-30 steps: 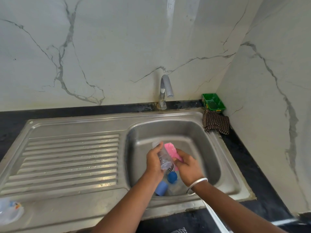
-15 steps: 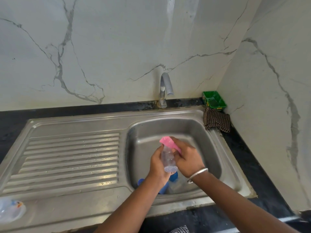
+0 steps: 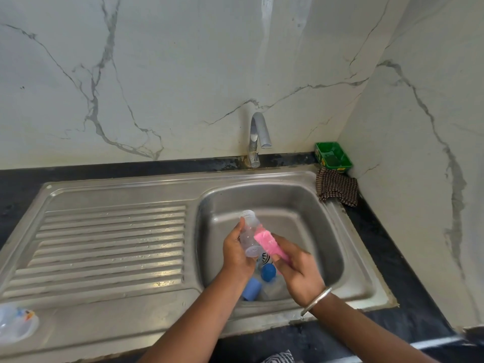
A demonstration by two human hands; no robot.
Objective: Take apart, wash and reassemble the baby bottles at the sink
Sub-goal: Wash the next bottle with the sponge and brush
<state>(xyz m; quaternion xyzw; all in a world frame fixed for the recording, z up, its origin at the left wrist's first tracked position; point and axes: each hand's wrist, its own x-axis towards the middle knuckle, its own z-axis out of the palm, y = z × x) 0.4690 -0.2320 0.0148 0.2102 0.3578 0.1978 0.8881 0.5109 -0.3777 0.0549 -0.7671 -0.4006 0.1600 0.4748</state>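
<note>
— Where is the bottle (image 3: 249, 235)?

— Over the sink (image 3: 264, 197) basin, in front of the tap (image 3: 258, 137). My left hand (image 3: 237, 251) is curled around its body, and my right hand (image 3: 298, 268) pinches the pink sponge (image 3: 267, 243) against it.

— Does it handle easily?

— It is light, stiff plastic, but I think it is slippery when wet. So I hold the middle, not the threaded neck.

No text, label or number is legible anywhere.
</note>
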